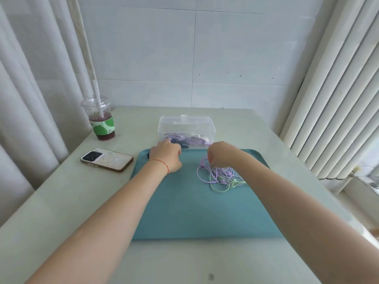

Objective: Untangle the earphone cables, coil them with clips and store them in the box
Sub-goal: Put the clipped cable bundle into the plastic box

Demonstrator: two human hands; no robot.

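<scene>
While the tangled purple and green earphone cables [220, 176] lie near the teal tray's [184, 212] far right corner, the right hand [220, 153] pinches a purple strand above them, likely to lift it free of the knot. The left hand [165, 155] curls at the tray's far edge, its grasp hidden, beside the clear box [186, 128] already holding coiled cables.

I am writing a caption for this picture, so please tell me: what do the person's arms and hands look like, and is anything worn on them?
Both forearms are bare, with no sleeves in view. The left hand has a thin red string bracelet around its wrist. The right hand shows no bracelet, watch or glove. No rings are visible.
</scene>
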